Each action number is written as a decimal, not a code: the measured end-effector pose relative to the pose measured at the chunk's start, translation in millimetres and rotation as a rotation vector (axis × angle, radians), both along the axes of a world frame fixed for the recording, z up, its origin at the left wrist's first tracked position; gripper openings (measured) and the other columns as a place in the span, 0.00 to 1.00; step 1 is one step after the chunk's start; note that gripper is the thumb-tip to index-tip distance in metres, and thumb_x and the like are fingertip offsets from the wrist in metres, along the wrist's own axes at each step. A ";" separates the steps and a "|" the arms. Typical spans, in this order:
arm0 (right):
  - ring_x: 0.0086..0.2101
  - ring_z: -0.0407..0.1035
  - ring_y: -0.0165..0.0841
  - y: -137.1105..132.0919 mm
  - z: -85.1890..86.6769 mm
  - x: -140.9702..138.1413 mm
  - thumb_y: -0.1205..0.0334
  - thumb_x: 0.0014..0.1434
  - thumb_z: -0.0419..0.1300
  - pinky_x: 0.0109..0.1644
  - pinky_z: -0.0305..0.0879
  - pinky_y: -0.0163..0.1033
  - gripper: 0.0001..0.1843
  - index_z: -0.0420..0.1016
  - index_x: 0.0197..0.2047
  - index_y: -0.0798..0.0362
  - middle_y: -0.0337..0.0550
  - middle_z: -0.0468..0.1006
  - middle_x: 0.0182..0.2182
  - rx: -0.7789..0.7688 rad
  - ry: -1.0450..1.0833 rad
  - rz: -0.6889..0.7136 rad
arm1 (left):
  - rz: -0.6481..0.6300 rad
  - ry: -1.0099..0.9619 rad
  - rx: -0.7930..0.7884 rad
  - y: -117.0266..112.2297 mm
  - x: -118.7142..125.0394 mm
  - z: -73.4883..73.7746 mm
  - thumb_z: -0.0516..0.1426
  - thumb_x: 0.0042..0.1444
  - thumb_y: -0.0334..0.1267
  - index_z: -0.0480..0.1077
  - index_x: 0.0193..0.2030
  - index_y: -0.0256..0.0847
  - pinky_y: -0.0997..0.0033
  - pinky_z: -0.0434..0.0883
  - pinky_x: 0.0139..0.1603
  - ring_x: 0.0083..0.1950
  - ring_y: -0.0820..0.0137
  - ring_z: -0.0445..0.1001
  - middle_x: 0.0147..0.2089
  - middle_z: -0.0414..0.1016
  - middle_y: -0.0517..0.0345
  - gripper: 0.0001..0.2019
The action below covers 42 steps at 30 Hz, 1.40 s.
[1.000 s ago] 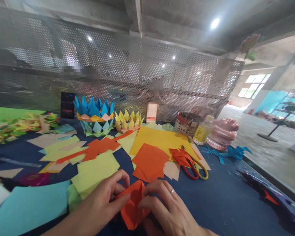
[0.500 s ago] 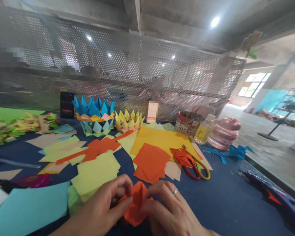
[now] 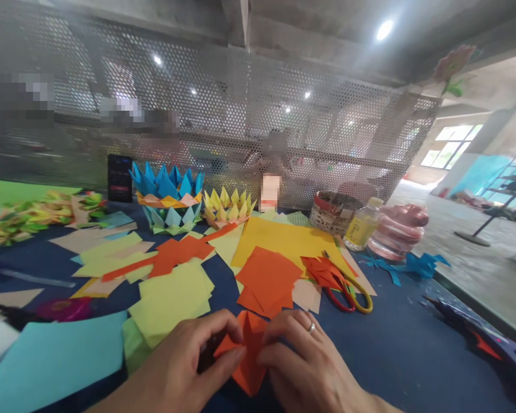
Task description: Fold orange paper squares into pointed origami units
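Left hand [image 3: 193, 355], right hand [image 3: 307, 358] curled, pinching one folded orange paper [image 3: 250, 374]; one scissors [image 3: 358, 281] right; one phone [image 3: 120, 179] far left.

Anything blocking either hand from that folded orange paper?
Nothing visible does. The left hand and right hand already hold the folded orange paper from either side. The loose orange sheets lie beyond it, not between it and either hand.

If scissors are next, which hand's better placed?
Probably the right hand: the scissors lie ahead on its side, and the left hand is farther. Both hands are on the folded orange paper, though.
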State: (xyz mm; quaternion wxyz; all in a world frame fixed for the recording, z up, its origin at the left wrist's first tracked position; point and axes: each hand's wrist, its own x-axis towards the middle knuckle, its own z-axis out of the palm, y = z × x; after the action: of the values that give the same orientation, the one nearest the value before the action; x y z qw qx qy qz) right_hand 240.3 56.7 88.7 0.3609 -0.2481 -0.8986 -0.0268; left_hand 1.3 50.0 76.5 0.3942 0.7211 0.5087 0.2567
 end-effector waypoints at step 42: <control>0.39 0.72 0.36 0.4 1.3 2.4 0.74 0.71 0.57 0.50 0.67 0.42 0.10 0.77 0.41 0.53 0.43 0.83 0.38 -0.282 -0.112 -0.004 | -0.185 0.173 0.774 -9.3 0.9 -1.9 0.54 0.69 0.30 0.73 0.44 0.48 0.71 0.75 0.41 0.39 0.69 0.78 0.41 0.78 0.64 0.09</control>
State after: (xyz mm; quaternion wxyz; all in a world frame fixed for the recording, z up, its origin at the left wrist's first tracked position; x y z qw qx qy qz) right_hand 242.7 57.1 90.0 0.2719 -0.2965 -0.9116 0.0851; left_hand 2.2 40.7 74.6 0.0710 0.8779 0.3386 0.3311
